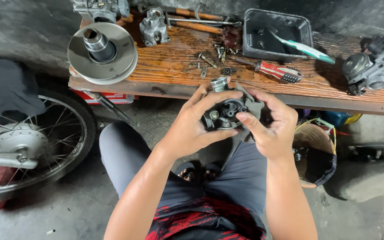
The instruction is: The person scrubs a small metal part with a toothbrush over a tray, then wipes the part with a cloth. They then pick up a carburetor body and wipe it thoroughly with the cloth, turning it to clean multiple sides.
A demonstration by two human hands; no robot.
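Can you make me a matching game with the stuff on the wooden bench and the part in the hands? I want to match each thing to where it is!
Things:
1. Red-handled screwdriver
2. White and green toothbrush
3. Round silver metal pulley disc
4. Small dark metal engine part

Places:
A. Left end of the wooden bench
B. Held in both hands, left hand and right hand
C. Lying on the bench before the tray
D. Leaning in the black plastic tray

Pairs: 1-C, 2-D, 3-A, 4-B
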